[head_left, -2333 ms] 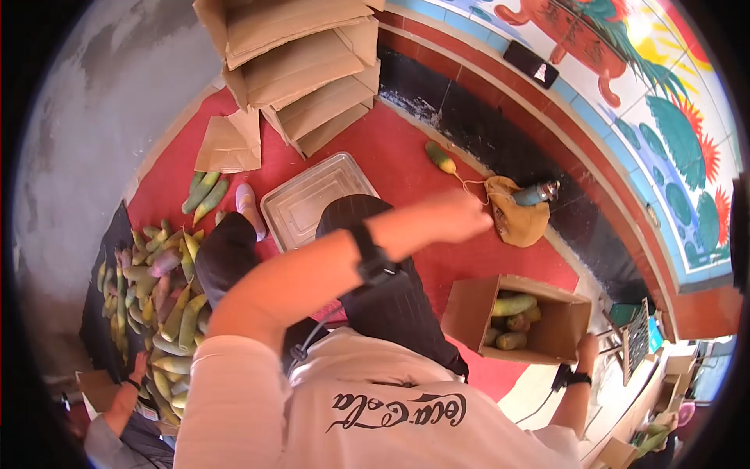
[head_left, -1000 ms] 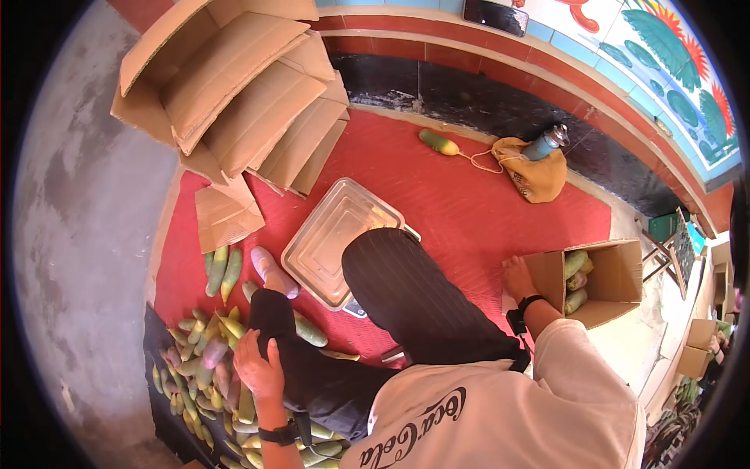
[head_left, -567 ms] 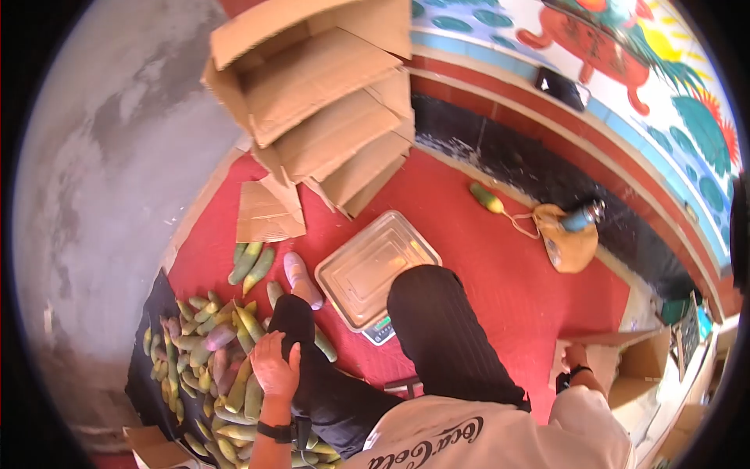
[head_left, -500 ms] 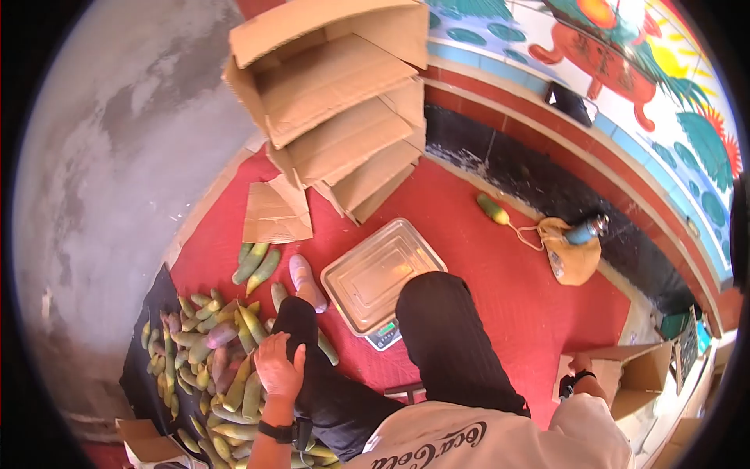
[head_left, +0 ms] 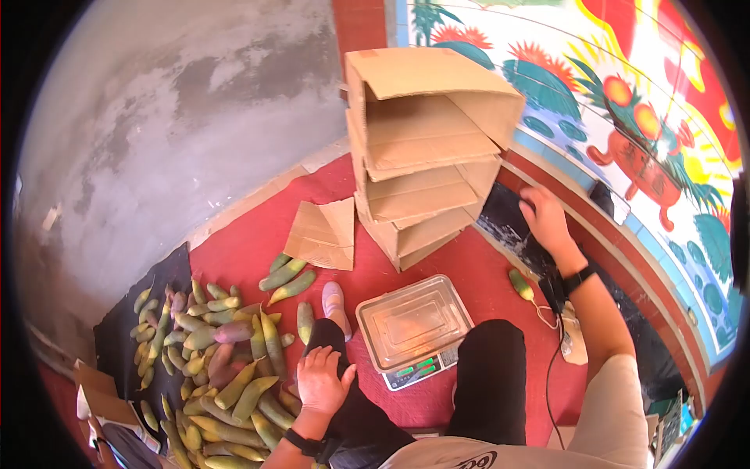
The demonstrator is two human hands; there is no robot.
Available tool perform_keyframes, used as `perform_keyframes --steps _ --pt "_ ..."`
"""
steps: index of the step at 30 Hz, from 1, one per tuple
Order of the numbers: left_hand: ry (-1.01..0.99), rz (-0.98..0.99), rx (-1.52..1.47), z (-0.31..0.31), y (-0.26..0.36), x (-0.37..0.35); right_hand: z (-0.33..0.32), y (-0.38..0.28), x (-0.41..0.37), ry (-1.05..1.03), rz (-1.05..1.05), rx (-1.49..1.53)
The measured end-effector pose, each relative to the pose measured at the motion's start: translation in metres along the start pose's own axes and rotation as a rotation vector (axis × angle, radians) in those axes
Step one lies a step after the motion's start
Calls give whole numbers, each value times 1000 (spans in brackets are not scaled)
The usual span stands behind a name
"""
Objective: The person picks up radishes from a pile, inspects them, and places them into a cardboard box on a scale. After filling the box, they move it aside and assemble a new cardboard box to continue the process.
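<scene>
My left hand (head_left: 322, 381) rests on my left knee, its fingers spread and holding nothing. My right hand (head_left: 545, 217) is raised near the right side of the stacked cardboard boxes (head_left: 426, 148); its fingers are curled, and whether they hold anything is too small to tell. Between my legs a clear plastic lid or tray (head_left: 414, 324) lies on a digital scale (head_left: 418, 370) with green digits lit. To the left lies a large pile of green and purplish radish-like vegetables (head_left: 226, 332).
A flattened cardboard piece (head_left: 323, 234) lies beside the stack. One green vegetable (head_left: 520, 284) and a tan bag (head_left: 574, 336) are near the tiled wall at right. A dark cable (head_left: 549, 383) hangs below my right forearm. An open box (head_left: 105, 395) stands at lower left.
My right hand has risen from the box at lower right up toward the stacked boxes. My left hand stays on the knee. The view has shifted, and more digits show on the scale.
</scene>
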State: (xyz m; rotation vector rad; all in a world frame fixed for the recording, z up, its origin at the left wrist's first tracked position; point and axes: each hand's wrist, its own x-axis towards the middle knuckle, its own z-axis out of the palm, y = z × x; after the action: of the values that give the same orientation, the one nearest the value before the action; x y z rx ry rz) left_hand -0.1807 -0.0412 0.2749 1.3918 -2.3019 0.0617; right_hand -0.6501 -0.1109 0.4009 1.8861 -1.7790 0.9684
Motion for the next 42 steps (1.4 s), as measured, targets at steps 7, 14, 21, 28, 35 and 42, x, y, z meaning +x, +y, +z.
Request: perform_keyframes --steps 7,14,21,28,35,42 --pt "24 -58 -36 -6 -5 5 54 -60 184 246 -256 -232" --pt "17 -123 -20 -6 -18 0 94 -77 241 40 -149 -645" --pt "40 -149 -68 -12 -21 -1 37 -47 223 410 -230 -561" --pt "77 -152 -94 -13 -21 -6 -69 -35 172 503 -150 -358" --pt "111 -136 -76 -5 -17 -10 -161 -15 108 383 -215 63" --pt "104 -128 -48 -2 -14 -10 -158 -27 69 70 -141 305"
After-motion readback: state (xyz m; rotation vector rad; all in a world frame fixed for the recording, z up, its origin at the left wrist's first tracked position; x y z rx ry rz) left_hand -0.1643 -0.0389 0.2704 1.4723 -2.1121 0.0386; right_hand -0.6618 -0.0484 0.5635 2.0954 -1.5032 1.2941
